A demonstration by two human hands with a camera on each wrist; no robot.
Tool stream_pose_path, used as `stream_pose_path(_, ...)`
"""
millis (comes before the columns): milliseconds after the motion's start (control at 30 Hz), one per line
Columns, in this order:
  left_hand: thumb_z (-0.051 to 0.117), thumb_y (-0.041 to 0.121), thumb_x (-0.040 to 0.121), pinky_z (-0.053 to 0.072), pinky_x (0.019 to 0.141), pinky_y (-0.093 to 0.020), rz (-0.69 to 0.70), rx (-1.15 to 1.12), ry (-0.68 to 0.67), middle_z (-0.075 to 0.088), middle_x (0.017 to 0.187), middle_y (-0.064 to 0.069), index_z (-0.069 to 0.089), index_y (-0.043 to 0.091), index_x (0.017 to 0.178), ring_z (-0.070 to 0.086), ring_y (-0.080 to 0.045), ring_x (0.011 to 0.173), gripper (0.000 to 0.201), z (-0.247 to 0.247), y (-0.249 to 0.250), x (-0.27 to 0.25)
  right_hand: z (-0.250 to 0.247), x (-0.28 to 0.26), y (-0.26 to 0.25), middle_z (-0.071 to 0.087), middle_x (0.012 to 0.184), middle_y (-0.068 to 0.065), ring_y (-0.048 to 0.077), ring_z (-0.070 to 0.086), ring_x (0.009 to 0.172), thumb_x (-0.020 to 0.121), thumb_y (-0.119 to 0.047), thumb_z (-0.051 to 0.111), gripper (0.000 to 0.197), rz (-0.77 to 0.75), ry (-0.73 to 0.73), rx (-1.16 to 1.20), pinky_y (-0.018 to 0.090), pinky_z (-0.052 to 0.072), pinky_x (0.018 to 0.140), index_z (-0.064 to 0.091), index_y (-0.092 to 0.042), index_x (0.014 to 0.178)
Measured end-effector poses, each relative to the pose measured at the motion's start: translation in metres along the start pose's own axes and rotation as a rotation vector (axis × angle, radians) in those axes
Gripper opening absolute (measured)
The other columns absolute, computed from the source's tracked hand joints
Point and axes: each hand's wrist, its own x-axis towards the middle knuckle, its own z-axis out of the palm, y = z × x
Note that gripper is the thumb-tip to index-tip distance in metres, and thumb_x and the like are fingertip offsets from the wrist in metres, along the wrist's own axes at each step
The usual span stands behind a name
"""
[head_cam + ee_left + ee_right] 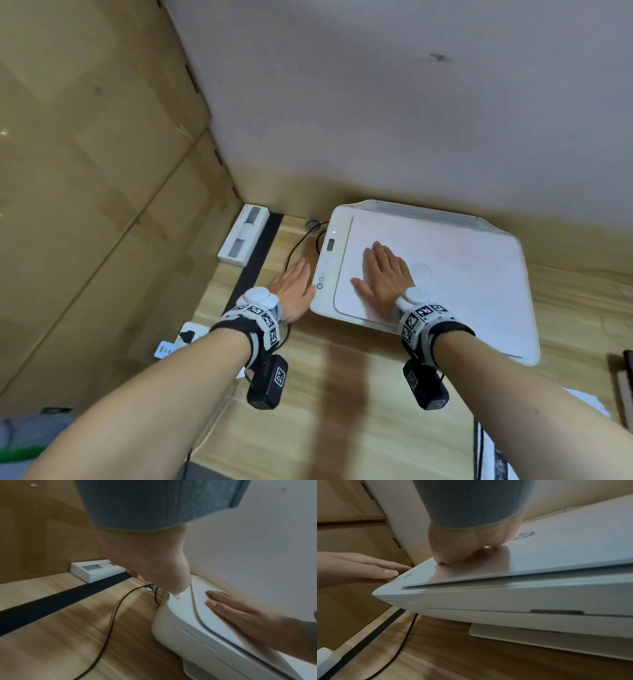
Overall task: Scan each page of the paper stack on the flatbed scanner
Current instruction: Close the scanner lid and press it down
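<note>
The white flatbed scanner [445,274] sits on the wooden desk with its lid [462,291] down. My right hand [383,274] lies flat on the left part of the lid, fingers straight; its palm [471,550] presses the lid surface. My left hand [291,284] is at the scanner's left edge, fingers straight, and its thumb [176,591] touches the control strip by a round button [176,597]. White sheets [587,402] lie on the desk at the lower right, mostly cut off. Whatever is under the lid is hidden.
A white box [243,234] lies at the back left on a black strip [255,270]. A black cable [294,250] runs from the scanner's back left corner. A power strip [186,337] sits at the desk's left edge. Wooden panels stand left, a wall behind.
</note>
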Motion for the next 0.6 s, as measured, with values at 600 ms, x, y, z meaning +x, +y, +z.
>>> stream_pose_path(600, 0.035, 0.052, 0.101, 0.037, 0.102, -0.03, -0.372, -0.973, 0.132, 0.054, 0.138, -0.009, 0.047, 0.01, 0.141, 0.05, -0.026, 0.127, 0.06, 0.031, 0.026, 0.063, 0.028, 0.015, -0.001, -0.011, 0.168, 0.003, 0.02, -0.01, 0.154, 0.099, -0.063, 0.012, 0.077, 0.005, 0.087, -0.002, 0.043, 0.0, 0.124, -0.002, -0.018, 0.16)
